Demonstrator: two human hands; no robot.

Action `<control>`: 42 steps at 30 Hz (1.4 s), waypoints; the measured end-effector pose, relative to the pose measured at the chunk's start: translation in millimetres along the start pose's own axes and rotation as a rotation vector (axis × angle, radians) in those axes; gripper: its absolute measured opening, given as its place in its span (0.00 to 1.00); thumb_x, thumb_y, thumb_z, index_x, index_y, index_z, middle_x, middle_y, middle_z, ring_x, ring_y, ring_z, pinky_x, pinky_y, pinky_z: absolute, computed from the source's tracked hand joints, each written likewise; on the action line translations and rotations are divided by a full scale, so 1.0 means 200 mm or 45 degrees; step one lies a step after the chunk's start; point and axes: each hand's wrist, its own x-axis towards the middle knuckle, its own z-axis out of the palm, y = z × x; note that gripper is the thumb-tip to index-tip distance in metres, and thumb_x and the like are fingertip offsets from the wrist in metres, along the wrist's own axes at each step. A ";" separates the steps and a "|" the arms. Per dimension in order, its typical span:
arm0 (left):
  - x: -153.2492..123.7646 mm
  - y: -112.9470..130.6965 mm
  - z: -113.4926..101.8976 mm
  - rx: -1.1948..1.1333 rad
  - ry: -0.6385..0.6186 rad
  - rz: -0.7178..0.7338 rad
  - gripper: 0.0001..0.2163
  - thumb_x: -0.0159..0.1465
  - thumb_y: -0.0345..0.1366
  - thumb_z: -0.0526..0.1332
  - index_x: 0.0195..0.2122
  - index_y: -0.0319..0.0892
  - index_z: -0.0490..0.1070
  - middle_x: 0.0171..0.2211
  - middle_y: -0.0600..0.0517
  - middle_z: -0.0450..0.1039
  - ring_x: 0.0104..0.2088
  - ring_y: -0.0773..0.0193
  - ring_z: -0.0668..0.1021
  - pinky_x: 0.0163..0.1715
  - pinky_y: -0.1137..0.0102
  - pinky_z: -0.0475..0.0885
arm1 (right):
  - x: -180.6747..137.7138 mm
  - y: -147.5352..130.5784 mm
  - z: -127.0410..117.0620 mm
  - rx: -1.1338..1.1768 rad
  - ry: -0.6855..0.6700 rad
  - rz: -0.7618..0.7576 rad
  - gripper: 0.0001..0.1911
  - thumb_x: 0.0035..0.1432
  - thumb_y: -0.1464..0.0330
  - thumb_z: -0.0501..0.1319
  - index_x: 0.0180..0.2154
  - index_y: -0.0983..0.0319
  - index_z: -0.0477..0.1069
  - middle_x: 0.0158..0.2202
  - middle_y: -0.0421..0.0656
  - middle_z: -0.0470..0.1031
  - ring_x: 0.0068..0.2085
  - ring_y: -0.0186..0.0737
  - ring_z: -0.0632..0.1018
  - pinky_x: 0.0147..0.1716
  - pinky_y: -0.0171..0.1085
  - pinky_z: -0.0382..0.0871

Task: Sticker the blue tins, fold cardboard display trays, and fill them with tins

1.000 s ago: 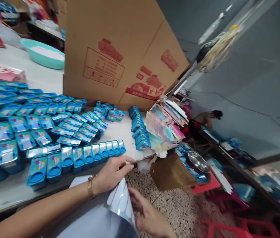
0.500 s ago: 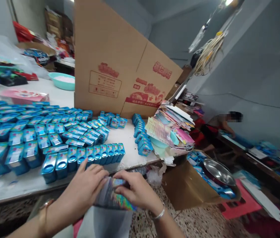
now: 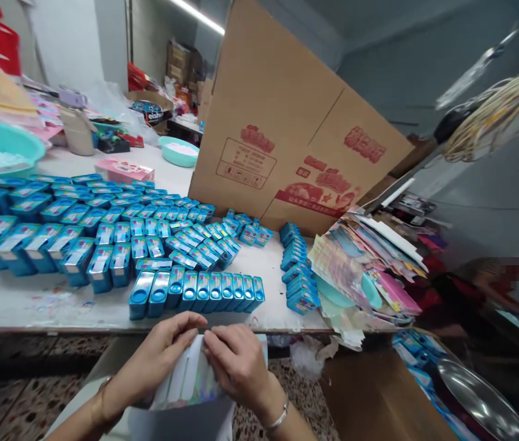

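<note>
Between my hands, low in front of the table edge, is a shiny silvery-white card piece with rainbow glints and long fold-like lines. My left hand grips its left side, thumb and fingers bent toward the top edge. Bent over the upper right part is my right hand, its fingertips pinching the edge close to the left fingertips. A pale sheet or cloth shows beneath. Just beyond my hands stands a row of blue tins with round recesses on top.
Many more blue boxes cover the left of the white table. A tall cardboard carton stands behind. Colourful card sheets are piled right, above an open carton holding a metal bowl. Another person sits far right.
My view has turned left, so the table things sit further right. The card piece has turned to show pale folded faces, and my right fingers have moved onto its top edge beside my left.
</note>
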 end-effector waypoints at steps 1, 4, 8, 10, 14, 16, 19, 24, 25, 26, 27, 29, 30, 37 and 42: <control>0.00 0.00 -0.02 -0.045 -0.007 -0.036 0.13 0.67 0.43 0.55 0.47 0.44 0.72 0.44 0.50 0.77 0.45 0.58 0.77 0.45 0.69 0.70 | 0.01 -0.01 0.01 0.019 0.020 -0.015 0.15 0.64 0.72 0.58 0.52 0.62 0.70 0.41 0.49 0.78 0.40 0.45 0.76 0.38 0.42 0.69; 0.00 0.00 -0.06 -0.075 0.009 -0.083 0.14 0.67 0.44 0.55 0.47 0.43 0.71 0.41 0.50 0.77 0.41 0.59 0.77 0.39 0.70 0.71 | 0.06 -0.03 0.06 0.143 0.075 0.031 0.13 0.62 0.74 0.59 0.49 0.61 0.71 0.42 0.48 0.77 0.42 0.44 0.75 0.39 0.42 0.70; -0.02 -0.07 -0.10 0.117 0.094 -0.025 0.12 0.67 0.44 0.54 0.45 0.44 0.71 0.38 0.51 0.76 0.38 0.60 0.77 0.39 0.69 0.70 | 0.13 -0.08 0.13 0.422 0.114 0.195 0.08 0.63 0.75 0.55 0.41 0.60 0.70 0.42 0.47 0.76 0.43 0.43 0.74 0.42 0.42 0.69; -0.04 -0.16 -0.14 0.265 0.210 -0.003 0.11 0.66 0.42 0.56 0.44 0.43 0.71 0.37 0.51 0.75 0.38 0.60 0.76 0.40 0.68 0.70 | 0.18 -0.09 0.14 0.600 0.111 0.308 0.07 0.65 0.74 0.54 0.39 0.60 0.69 0.40 0.46 0.74 0.43 0.42 0.73 0.42 0.41 0.68; -0.13 -0.36 -0.22 0.339 0.328 -0.041 0.11 0.64 0.40 0.58 0.45 0.43 0.71 0.35 0.51 0.72 0.36 0.59 0.75 0.39 0.68 0.69 | 0.37 -0.09 0.13 1.010 0.045 0.622 0.05 0.66 0.68 0.56 0.36 0.60 0.68 0.33 0.41 0.71 0.36 0.37 0.72 0.37 0.36 0.66; -0.19 -0.41 -0.23 0.220 0.250 -0.098 0.14 0.62 0.41 0.61 0.48 0.43 0.71 0.31 0.55 0.71 0.33 0.62 0.75 0.36 0.69 0.68 | 0.48 -0.06 0.14 1.162 -0.091 0.677 0.06 0.65 0.67 0.58 0.34 0.60 0.69 0.31 0.39 0.70 0.34 0.35 0.71 0.35 0.34 0.65; -0.23 -0.42 -0.20 -0.116 0.178 -0.181 0.33 0.54 0.43 0.69 0.59 0.42 0.62 0.25 0.60 0.68 0.28 0.65 0.72 0.32 0.72 0.66 | 0.61 -0.02 0.20 1.257 -0.294 0.673 0.05 0.62 0.68 0.60 0.33 0.61 0.70 0.30 0.38 0.71 0.33 0.34 0.71 0.35 0.34 0.64; -0.17 -0.36 -0.14 -0.552 0.194 -0.170 0.37 0.56 0.60 0.62 0.56 0.34 0.63 0.17 0.61 0.64 0.18 0.69 0.65 0.23 0.74 0.60 | 0.68 0.02 0.33 1.193 -0.441 0.652 0.04 0.61 0.69 0.60 0.33 0.61 0.70 0.31 0.37 0.71 0.33 0.34 0.71 0.34 0.33 0.64; -0.15 -0.35 -0.14 -0.555 0.238 -0.177 0.33 0.58 0.61 0.59 0.51 0.34 0.68 0.15 0.60 0.64 0.17 0.69 0.64 0.22 0.74 0.59 | 0.69 0.03 0.34 1.144 -0.447 0.638 0.03 0.62 0.69 0.60 0.34 0.61 0.70 0.31 0.37 0.72 0.34 0.34 0.72 0.35 0.33 0.64; -0.13 -0.34 -0.14 -0.546 0.298 -0.197 0.30 0.60 0.61 0.57 0.44 0.35 0.71 0.14 0.60 0.63 0.17 0.70 0.63 0.22 0.74 0.58 | 0.70 0.03 0.36 1.092 -0.452 0.624 0.03 0.62 0.69 0.60 0.34 0.60 0.70 0.31 0.37 0.72 0.34 0.34 0.72 0.35 0.33 0.64; -0.11 -0.33 -0.14 -0.535 0.370 -0.225 0.27 0.62 0.60 0.55 0.38 0.36 0.72 0.13 0.60 0.61 0.16 0.71 0.62 0.21 0.74 0.57 | 0.71 0.04 0.37 1.041 -0.454 0.609 0.03 0.62 0.70 0.59 0.34 0.60 0.70 0.32 0.37 0.73 0.35 0.34 0.73 0.35 0.34 0.64; -0.07 -0.33 -0.13 -0.524 0.511 -0.282 0.25 0.63 0.59 0.54 0.31 0.38 0.72 0.11 0.61 0.57 0.15 0.72 0.59 0.19 0.74 0.54 | 0.72 0.05 0.40 0.923 -0.430 0.572 0.03 0.63 0.71 0.59 0.35 0.60 0.70 0.33 0.38 0.73 0.36 0.35 0.73 0.37 0.35 0.64; -0.06 -0.33 -0.13 -0.522 0.562 -0.298 0.25 0.63 0.59 0.54 0.29 0.38 0.72 0.11 0.61 0.55 0.15 0.72 0.58 0.19 0.75 0.53 | 0.72 0.06 0.42 0.852 -0.402 0.544 0.03 0.63 0.72 0.59 0.35 0.60 0.70 0.33 0.39 0.74 0.37 0.36 0.73 0.38 0.36 0.64; -0.01 -0.40 -0.08 -0.465 0.663 -0.350 0.24 0.63 0.57 0.56 0.27 0.39 0.73 0.12 0.61 0.55 0.16 0.72 0.59 0.19 0.75 0.54 | 0.72 0.11 0.53 0.478 -0.227 0.364 0.04 0.63 0.74 0.58 0.37 0.60 0.70 0.50 0.45 0.70 0.53 0.43 0.68 0.51 0.44 0.60; 0.02 -0.46 -0.09 -0.412 0.719 -0.370 0.22 0.63 0.55 0.58 0.27 0.40 0.74 0.14 0.59 0.59 0.18 0.69 0.63 0.21 0.73 0.58 | 0.74 0.14 0.57 0.402 -0.304 0.354 0.03 0.61 0.73 0.61 0.36 0.59 0.71 0.50 0.44 0.71 0.54 0.44 0.67 0.53 0.46 0.57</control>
